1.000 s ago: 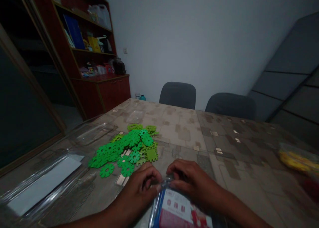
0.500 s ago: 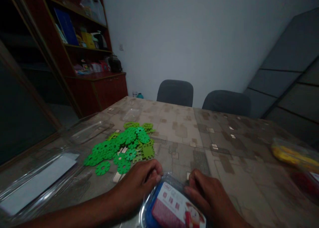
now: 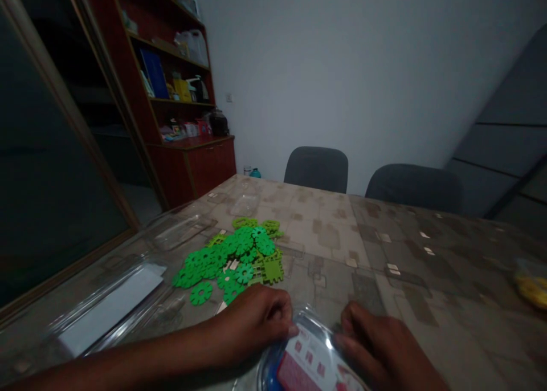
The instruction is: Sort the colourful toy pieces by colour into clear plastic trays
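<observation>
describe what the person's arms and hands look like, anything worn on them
The left hand and right hand are bare, with no gloves, watch or bracelet in view. The left forearm shows no sleeve. Too dim to rule out rings.

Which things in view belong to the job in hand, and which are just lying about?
In hand, judging by where the hands are:
- labelled clear box, blue inside
- left hand, at its corner
- right hand, by its other side

Lying about, touched by neither hand:
- green pieces, piled
- white sheet
- yellow contents at the right edge
</observation>
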`<state>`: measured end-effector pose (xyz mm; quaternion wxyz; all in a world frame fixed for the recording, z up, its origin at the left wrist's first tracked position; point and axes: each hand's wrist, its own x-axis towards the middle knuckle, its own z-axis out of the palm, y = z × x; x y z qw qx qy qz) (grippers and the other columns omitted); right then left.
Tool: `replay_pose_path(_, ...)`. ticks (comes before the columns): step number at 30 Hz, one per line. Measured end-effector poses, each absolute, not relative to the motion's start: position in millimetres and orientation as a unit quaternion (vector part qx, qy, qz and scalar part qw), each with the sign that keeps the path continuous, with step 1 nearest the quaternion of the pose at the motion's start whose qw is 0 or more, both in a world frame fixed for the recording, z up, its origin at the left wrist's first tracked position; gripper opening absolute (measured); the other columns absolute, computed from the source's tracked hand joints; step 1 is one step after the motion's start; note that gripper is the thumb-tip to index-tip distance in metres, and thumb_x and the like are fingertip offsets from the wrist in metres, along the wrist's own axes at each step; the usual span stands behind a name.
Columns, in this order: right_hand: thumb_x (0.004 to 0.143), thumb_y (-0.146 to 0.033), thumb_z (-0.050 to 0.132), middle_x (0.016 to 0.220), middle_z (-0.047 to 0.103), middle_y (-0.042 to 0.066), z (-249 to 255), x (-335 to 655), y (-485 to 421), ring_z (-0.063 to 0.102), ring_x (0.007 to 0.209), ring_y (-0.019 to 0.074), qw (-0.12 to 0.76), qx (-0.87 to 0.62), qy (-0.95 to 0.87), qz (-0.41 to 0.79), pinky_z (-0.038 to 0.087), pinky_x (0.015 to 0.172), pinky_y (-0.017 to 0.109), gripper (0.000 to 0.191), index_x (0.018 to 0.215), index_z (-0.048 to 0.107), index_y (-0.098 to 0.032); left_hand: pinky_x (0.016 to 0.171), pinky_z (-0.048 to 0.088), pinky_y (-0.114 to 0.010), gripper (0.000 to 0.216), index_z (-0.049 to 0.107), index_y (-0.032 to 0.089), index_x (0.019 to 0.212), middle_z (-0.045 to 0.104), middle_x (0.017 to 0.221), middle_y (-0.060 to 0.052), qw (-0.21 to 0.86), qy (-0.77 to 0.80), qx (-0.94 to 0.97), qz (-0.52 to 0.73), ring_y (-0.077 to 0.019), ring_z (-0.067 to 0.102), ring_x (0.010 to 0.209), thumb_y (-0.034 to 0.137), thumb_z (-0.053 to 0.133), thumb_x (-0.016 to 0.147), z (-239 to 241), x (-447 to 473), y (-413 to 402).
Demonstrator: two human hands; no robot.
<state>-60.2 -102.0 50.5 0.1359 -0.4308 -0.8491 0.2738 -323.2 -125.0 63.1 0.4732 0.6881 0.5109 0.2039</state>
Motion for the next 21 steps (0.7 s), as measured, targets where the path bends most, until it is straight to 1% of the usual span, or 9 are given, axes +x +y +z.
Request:
replay_pose_path(5, 0.094, -0.05, 0.039, 0.067, 0.068, 0.002, 51.1, -61.6, -102.5, 0.066, 0.057, 0.021, 0.114, -0.483, -0.824, 0.273, 0.036, 0.053, 0.028, 0.026, 0.082, 0.045, -0.027, 0.057, 0.029, -0.025, 0.022, 0.064, 0.018, 0.076, 0.053, 0.068, 0.003, 0.403, 0.545, 0.716, 0.169, -0.0157, 0.05, 0.066, 0.036, 0.061, 0.089, 74.8, -319.4, -126.0)
replay_pose_path(6, 0.094, -0.051, 0.038, 0.068, 0.069, 0.003, 53.4, -61.9, -101.8, 0.067, 0.058, 0.0214, 0.116, -0.487, -0.82, 0.278, 0.036, 0.054, 0.028, 0.027, 0.083, 0.046, -0.027, 0.059, 0.031, -0.026, 0.021, 0.065, 0.018, 0.078, 0.054, 0.071, 0.003, 0.395, 0.547, 0.721, 0.16, -0.0162, 0.051, 0.068, 0.037, 0.064, 0.088, 78.9, -319.0, -126.6)
replay_pose_path(8, 0.095, -0.052, 0.037, 0.067, 0.069, 0.002, 59.7, -62.5, -100.5, 0.066, 0.058, 0.0207, 0.119, -0.475, -0.816, 0.306, 0.037, 0.054, 0.028, 0.027, 0.087, 0.047, -0.027, 0.066, 0.035, -0.027, 0.019, 0.066, 0.019, 0.083, 0.058, 0.083, 0.001, 0.387, 0.539, 0.732, 0.156, -0.0184, 0.054, 0.078, 0.037, 0.072, 0.083, 85.2, -319.4, -128.0)
replay_pose_path(10, 0.097, -0.052, 0.039, 0.064, 0.068, 0.0, 66.1, -63.0, -99.9, 0.063, 0.056, 0.0183, 0.123, -0.449, -0.814, 0.348, 0.036, 0.052, 0.026, 0.027, 0.091, 0.048, -0.027, 0.075, 0.039, -0.029, 0.018, 0.065, 0.019, 0.086, 0.058, 0.093, -0.001, 0.395, 0.513, 0.74, 0.182, -0.0206, 0.055, 0.089, 0.034, 0.073, 0.083, 86.1, -320.8, -128.7)
replay_pose_path(11, 0.098, -0.052, 0.04, 0.062, 0.066, -0.002, 68.4, -63.2, -99.9, 0.061, 0.055, 0.0169, 0.128, -0.437, -0.811, 0.368, 0.035, 0.052, 0.025, 0.027, 0.092, 0.049, -0.027, 0.077, 0.039, -0.03, 0.016, 0.064, 0.019, 0.084, 0.056, 0.093, -0.002, 0.406, 0.5, 0.738, 0.201, -0.0206, 0.054, 0.09, 0.033, 0.07, 0.085, 84.0, -321.5, -128.5)
replay_pose_path(14, 0.099, -0.051, 0.042, 0.058, 0.061, -0.005, 71.0, -63.4, -100.2, 0.055, 0.051, 0.0143, 0.151, -0.43, -0.798, 0.395, 0.032, 0.05, 0.023, 0.028, 0.096, 0.052, -0.026, 0.073, 0.04, -0.029, 0.017, 0.062, 0.018, 0.077, 0.053, 0.088, -0.001, 0.432, 0.475, 0.72, 0.264, -0.0192, 0.053, 0.084, 0.031, 0.063, 0.088, 72.6, -321.6, -126.2)
replay_pose_path(16, 0.099, -0.052, 0.041, 0.059, 0.061, -0.004, 70.9, -62.4, -99.5, 0.053, 0.052, 0.0142, 0.15, -0.432, -0.794, 0.401, 0.032, 0.049, 0.024, 0.031, 0.096, 0.055, -0.025, 0.075, 0.04, -0.03, 0.019, 0.062, 0.018, 0.074, 0.054, 0.093, -0.003, 0.412, 0.483, 0.713, 0.299, -0.0203, 0.053, 0.089, 0.032, 0.064, 0.087, 66.3, -320.0, -124.5)
replay_pose_path(18, 0.099, -0.052, 0.04, 0.065, 0.064, -0.001, 71.9, -59.4, -97.9, 0.056, 0.057, 0.0152, 0.142, -0.425, -0.8, 0.4, 0.036, 0.053, 0.025, 0.035, 0.093, 0.06, -0.023, 0.076, 0.039, -0.03, 0.022, 0.06, 0.018, 0.073, 0.054, 0.094, -0.003, 0.386, 0.488, 0.715, 0.32, -0.0207, 0.053, 0.091, 0.033, 0.062, 0.089, 64.6, -317.7, -123.6)
replay_pose_path(21, 0.099, -0.055, 0.042, 0.075, 0.068, 0.003, 75.9, -51.8, -95.6, 0.061, 0.068, 0.0173, 0.137, -0.41, -0.803, 0.41, 0.041, 0.061, 0.027, 0.042, 0.09, 0.066, -0.021, 0.068, 0.037, -0.028, 0.028, 0.053, 0.019, 0.072, 0.052, 0.078, 0.0, 0.411, 0.479, 0.702, 0.329, -0.0178, 0.05, 0.077, 0.035, 0.054, 0.095, 66.7, -314.1, -123.8)
